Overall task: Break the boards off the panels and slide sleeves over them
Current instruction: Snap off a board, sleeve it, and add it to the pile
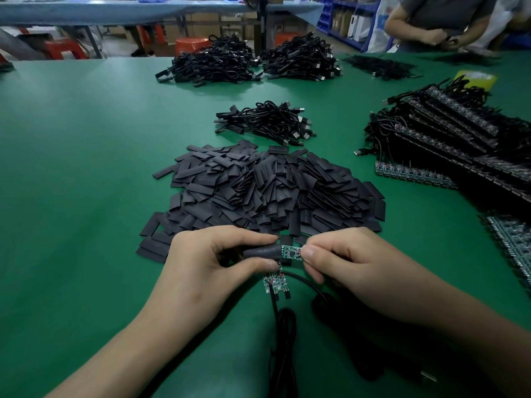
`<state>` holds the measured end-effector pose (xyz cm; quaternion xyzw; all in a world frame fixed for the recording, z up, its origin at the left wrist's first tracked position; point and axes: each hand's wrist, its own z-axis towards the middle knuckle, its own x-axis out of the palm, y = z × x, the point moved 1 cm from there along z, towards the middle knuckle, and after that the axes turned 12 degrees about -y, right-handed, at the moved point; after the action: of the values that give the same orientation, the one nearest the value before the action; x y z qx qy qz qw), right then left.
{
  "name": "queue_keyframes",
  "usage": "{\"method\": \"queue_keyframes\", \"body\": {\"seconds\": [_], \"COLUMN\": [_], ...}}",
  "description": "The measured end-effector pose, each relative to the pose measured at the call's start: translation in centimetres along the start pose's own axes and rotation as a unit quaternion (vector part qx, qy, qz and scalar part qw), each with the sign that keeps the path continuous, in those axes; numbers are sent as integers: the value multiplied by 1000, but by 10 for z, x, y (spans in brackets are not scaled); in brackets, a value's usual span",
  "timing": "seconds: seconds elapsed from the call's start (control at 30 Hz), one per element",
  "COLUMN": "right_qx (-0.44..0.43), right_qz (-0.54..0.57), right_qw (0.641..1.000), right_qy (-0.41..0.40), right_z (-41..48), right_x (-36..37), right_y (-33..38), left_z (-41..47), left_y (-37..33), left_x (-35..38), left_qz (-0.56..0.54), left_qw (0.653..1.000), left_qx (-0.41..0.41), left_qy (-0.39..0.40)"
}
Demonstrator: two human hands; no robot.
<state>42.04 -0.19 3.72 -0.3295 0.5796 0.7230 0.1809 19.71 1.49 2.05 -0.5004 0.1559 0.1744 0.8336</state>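
My left hand pinches a black sleeve between thumb and fingers. A small green board sticks out of the sleeve's right end, and my right hand pinches that board's right end. Part of the board is inside the sleeve. Below them, two more small boards lie on the green table, still joined side by side, with black cables running toward me. A big heap of loose black sleeves lies just beyond my hands.
Stacked panels with cables fill the right side, with a green panel at the right edge. A small pile of sleeved cables sits behind the sleeves, larger piles farther back. Another person stands at the far right.
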Motion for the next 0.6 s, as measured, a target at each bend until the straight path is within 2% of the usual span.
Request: {"method": "queue_keyframes", "body": {"seconds": [0.2,0.33,0.5,0.6], "right_qx": [46,66,24,17], "right_qz": [79,167,87,88], "right_qw": [995,982,995,995], "right_qy": [35,56,42,31], "right_z": [3,4,0,-1], "right_x": [1,3,6,6], "right_y": [-5,-6,-2,-1], "left_z": [0,-1,-4,-3], "left_y": [-8,-10,-13,-11], "left_x": [1,0,5,5], "left_qz": [38,35,12,-2], "left_qw": [993,992,993,995], "left_qx": [108,123,117,96], "left_qy": [4,4,27,21]}}
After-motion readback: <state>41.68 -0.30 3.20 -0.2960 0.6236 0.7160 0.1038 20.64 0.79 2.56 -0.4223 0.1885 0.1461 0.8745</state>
